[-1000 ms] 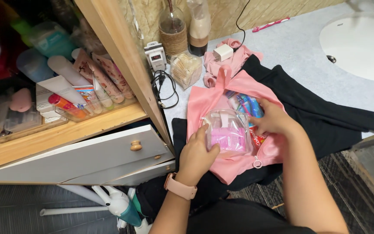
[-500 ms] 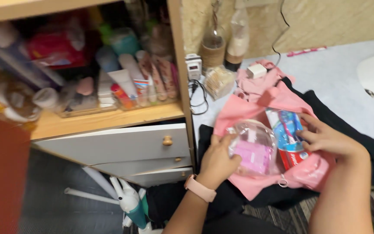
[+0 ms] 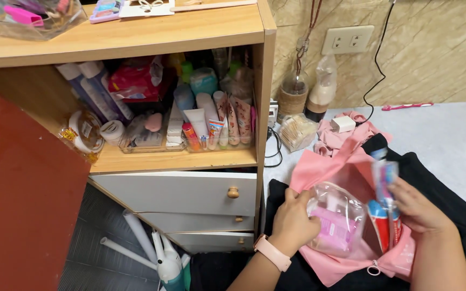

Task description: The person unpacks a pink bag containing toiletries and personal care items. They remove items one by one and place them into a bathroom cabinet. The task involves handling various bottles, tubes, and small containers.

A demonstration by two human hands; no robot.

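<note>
The right hand (image 3: 413,207) has lifted, now gripping the toothpaste tube (image 3: 385,207) upright; the left hand (image 3: 293,221) is clasping the clear pouch (image 3: 336,223) inside the pink bag (image 3: 324,167).

Crowded wooden shelf (image 3: 136,159), perhaps toiletries (image 3: 211,121)

1. Clear pouch (image 3: 336,225): a see-through plastic pouch with rounded corners, packed with pink and white bottles, sits half inside the open pink bag, held at its left edge.
2. Toothpaste tube (image 3: 385,202): red, white and blue, upright and a little tilted, its lower end tucked into the bag just right of the pouch.
3. Pink bag (image 3: 324,167): soft fabric, mouth wide open, zipper pull at its near edge, lying on black cloth.
</note>
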